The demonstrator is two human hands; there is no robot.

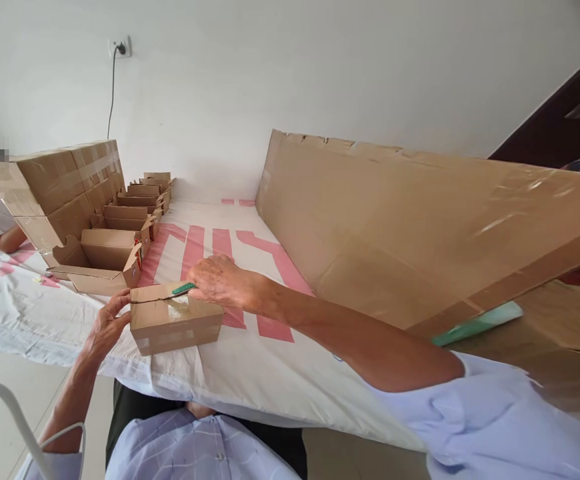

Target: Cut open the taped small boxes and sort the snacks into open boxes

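Observation:
A small cardboard box [177, 337] sits on the cloth in front of me, with clear tape on its top and a dark slit along the top seam. My left hand [107, 323] grips its left end, fingers at the top corner and thumb lower against the side. A green-handled box cutter [184, 289] is held in my right hand [220, 280], which is closed around it above the box top. The cutter lies along the seam; its blade is too small to make out clearly.
Open cardboard boxes [97, 267] stand in a row at the left, beside stacked taped cartons [77, 177]. A large cardboard panel [395, 227] rises at the right. A person's arm [7, 239] shows at the far left. White cloth [270, 380] with pink marks covers the table.

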